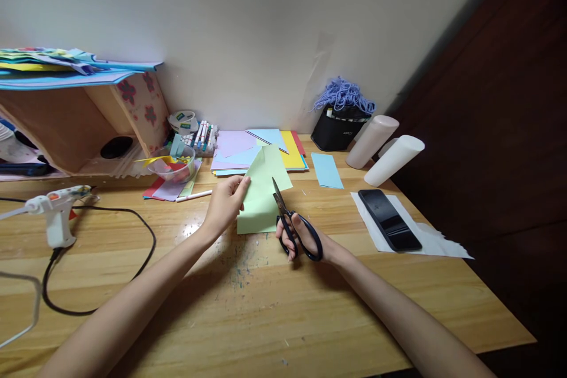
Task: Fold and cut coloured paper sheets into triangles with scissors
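A light green sheet of paper [264,186] is pinched at its left edge by my left hand [227,204], thumb on top. The sheet is raised off the table and bends near its lower part. My right hand [301,236] grips a pair of black-handled scissors [305,237], its fingers in the loops. The blades stand slightly apart and point up and away at the paper's right edge; whether they touch it I cannot tell. Behind the sheet lies a stack of coloured paper [230,144] with a dark thin stick or pencil on top.
A blue paper rectangle [326,170], a phone [390,220] on white tissue and two white rolls [394,160] lie to the right. A black holder [339,130] bears blue yarn. Leftward are a scrap bowl [173,166], markers [202,136], a cardboard box [133,112] and a corded glue gun [59,215].
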Demonstrator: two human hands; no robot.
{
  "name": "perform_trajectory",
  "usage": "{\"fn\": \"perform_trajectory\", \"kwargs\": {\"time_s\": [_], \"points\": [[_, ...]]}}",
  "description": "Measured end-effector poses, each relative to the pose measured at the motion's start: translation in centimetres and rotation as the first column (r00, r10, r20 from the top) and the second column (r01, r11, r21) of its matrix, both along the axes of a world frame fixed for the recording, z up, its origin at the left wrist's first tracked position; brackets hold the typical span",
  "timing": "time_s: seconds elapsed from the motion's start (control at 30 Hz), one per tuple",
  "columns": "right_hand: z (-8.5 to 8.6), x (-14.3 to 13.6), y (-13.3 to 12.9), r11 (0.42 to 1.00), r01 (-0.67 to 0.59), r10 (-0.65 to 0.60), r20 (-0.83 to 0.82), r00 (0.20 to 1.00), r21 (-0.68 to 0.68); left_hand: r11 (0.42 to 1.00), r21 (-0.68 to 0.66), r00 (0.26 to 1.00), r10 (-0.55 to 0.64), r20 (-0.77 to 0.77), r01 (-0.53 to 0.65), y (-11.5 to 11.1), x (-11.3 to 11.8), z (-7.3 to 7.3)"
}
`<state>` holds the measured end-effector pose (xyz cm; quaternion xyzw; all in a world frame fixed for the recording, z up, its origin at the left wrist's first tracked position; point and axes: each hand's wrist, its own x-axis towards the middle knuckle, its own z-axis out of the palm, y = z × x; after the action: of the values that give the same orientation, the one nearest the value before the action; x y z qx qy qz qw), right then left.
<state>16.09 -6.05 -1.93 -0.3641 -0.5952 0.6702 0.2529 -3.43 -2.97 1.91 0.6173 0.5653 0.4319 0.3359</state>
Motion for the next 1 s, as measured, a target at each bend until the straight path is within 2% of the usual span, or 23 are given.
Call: {"fn": "perform_trajectory", "kwargs": {"time_s": [0.23,0.43,0.57,0.8,1.0], "points": [[-0.1,-0.5,-0.3,0.988,0.122,-0.129,0.077,0.989,0.091,0.999,-0.034,0.999,-0.006,0.043,0.008,0.1,0.0,-0.1],[-0.3,-0.5,-0.4,0.971,0.166,-0.187,0.114,0.976,0.17,1.0,-0.026,0.998,-0.003,0.068,0.005,0.1,-0.1,0.1],[-0.4,-0.6,-0.4,0.973,0.189,-0.202,0.094,0.975,0.13,1.0,-0.024,0.996,-0.001,0.093,0.003,0.1,-0.2,0.1],[-0.3,-1.0,-0.4,0.993,0.115,-0.115,-0.006,0.993,0.017,0.996,-0.082,0.996,-0.037,0.086,0.044,-0.1,0.2,0.1],[-0.3,-1.0,-0.4,0.987,0.154,-0.155,0.017,0.988,0.044,0.992,-0.096,0.993,-0.069,0.096,0.078,-0.6,0.7,0.0]]}}
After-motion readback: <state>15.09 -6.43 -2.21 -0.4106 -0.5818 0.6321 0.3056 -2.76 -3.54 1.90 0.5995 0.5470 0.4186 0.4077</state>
